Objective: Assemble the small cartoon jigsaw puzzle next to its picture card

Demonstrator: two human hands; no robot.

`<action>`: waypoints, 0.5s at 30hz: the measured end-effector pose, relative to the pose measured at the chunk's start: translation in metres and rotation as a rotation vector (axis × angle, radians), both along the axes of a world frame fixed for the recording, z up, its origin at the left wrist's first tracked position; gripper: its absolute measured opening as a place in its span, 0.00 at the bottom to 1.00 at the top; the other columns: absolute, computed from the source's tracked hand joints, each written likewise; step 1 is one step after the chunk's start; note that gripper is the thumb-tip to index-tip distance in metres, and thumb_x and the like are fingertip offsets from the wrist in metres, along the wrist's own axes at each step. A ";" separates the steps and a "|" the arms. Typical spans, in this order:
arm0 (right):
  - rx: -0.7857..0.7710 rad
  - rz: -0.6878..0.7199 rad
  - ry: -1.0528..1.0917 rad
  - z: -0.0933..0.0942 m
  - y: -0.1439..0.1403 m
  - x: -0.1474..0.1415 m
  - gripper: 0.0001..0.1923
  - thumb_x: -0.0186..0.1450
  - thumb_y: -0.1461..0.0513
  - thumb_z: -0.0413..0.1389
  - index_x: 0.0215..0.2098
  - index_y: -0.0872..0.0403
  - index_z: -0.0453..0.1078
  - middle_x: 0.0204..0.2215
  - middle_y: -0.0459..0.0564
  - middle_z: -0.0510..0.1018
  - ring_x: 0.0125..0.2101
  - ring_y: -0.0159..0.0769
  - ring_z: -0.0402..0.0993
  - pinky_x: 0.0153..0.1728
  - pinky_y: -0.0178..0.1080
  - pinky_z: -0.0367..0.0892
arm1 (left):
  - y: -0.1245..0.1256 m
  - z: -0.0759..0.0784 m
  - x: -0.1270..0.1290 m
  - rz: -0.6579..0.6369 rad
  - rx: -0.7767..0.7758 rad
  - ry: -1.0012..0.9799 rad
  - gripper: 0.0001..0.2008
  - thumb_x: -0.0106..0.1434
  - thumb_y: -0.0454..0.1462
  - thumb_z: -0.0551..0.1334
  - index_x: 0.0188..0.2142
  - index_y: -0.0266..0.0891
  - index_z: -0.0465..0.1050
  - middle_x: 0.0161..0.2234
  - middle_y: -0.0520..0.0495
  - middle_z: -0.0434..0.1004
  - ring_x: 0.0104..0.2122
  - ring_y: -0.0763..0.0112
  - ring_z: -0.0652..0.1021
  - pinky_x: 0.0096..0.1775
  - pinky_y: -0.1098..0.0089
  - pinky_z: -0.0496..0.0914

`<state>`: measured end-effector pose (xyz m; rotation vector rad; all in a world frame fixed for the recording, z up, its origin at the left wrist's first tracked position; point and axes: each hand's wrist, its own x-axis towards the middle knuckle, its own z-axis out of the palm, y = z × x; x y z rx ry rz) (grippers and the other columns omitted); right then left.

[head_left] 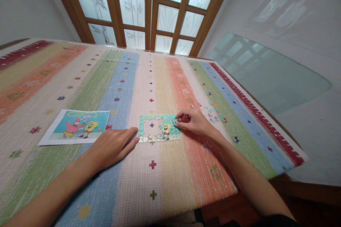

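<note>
A partly joined jigsaw puzzle (167, 136) lies flat on the striped cloth in front of me. Its border is joined and a yellow cartoon figure shows on its right part, while the cloth shows through a gap in the left and middle. My left hand (114, 145) rests on the cloth with fingers stretched out, fingertips against the puzzle's left edge. At the upper right of the puzzle, my right hand (193, 122) pinches with thumb and index finger at a small teal puzzle piece (175, 121), mostly covered by the fingertips.
A printed picture (80, 126) of the cartoon figures lies left of the puzzle. Several loose puzzle pieces (211, 110) are scattered beyond my right hand. The striped tablecloth (151, 184) covers the table, whose near edge is at the bottom right. Glass-paned doors (151, 10) stand behind.
</note>
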<state>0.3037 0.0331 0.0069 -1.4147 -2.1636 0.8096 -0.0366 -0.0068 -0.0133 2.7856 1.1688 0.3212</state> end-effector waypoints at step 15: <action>0.103 0.103 -0.115 -0.001 0.002 0.001 0.06 0.68 0.65 0.60 0.40 0.51 0.81 0.32 0.49 0.76 0.31 0.36 0.70 0.36 0.41 0.65 | -0.001 0.002 0.000 0.005 -0.026 -0.030 0.22 0.77 0.47 0.44 0.44 0.39 0.72 0.32 0.44 0.82 0.29 0.61 0.82 0.31 0.65 0.71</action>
